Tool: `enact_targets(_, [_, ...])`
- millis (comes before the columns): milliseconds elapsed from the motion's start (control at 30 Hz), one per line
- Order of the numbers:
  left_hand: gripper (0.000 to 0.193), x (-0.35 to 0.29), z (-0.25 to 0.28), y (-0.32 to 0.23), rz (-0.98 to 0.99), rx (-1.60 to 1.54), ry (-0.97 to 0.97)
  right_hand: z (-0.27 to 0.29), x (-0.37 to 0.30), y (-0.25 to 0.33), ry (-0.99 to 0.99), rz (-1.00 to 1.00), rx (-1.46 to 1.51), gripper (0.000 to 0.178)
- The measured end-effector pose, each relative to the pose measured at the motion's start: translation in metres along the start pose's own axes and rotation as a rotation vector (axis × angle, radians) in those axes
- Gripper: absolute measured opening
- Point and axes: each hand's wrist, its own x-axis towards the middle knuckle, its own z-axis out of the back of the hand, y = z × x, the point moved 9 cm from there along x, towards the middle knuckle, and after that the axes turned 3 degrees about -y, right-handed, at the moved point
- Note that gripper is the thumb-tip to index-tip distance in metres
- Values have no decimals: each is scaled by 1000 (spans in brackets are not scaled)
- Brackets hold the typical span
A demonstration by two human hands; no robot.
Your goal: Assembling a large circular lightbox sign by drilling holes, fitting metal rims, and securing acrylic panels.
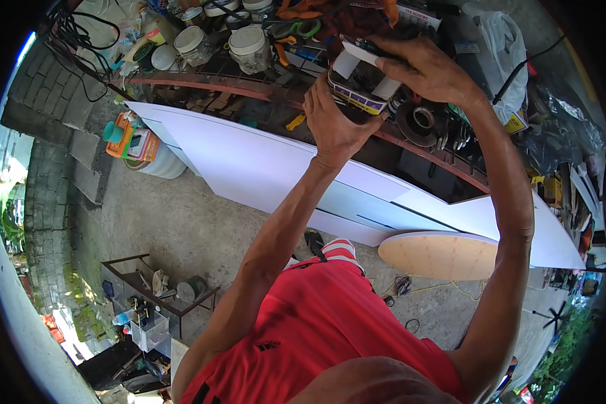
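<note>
A small open cardboard box (358, 101), white with a purple and yellow band, is held up at the front of a cluttered shelf. My left hand (338, 126) grips its near side, the thumb stretched along the lower edge. Over the box's far right side, my right hand (425, 70) curls its fingers around a raised white flap. Dark small contents show inside, too unclear to name. To the right of the box, dark round discs and a ring (422, 118) lie on the shelf.
Lidded clear jars (250, 50) and orange-handled tools crowd the shelf's left. A white plastic bag (501, 54) sits at the right. Large white panels (262, 158) lean along the shelf front, beside a round wooden board (438, 256). A metal-framed stand (182, 313) is lower left.
</note>
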Motion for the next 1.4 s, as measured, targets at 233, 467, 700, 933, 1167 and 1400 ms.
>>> enact_targets(233, [123, 4, 2, 4, 61, 130, 102, -48, -7, 33, -226, 210, -371, 52])
enact_targets(467, [129, 0, 6, 1, 30, 166, 94, -35, -13, 46, -447, 112, -547, 43])
enact_targets(700, [138, 0, 4, 1, 110, 143, 69, -20, 1, 23, -527, 10, -369, 32])
enact_targets(933, [133, -2, 19, 3, 109, 67, 99, -19, -6, 45, -610, 64, -461, 34])
enact_targets(1167, [71, -62, 86, 57, 76, -156, 74, -26, -33, 119, -775, 230, -521, 27])
enact_targets(1400, [12, -204, 197, 224, 584, 1, 319, -72, -4, 166, -779, 232, -265, 23])
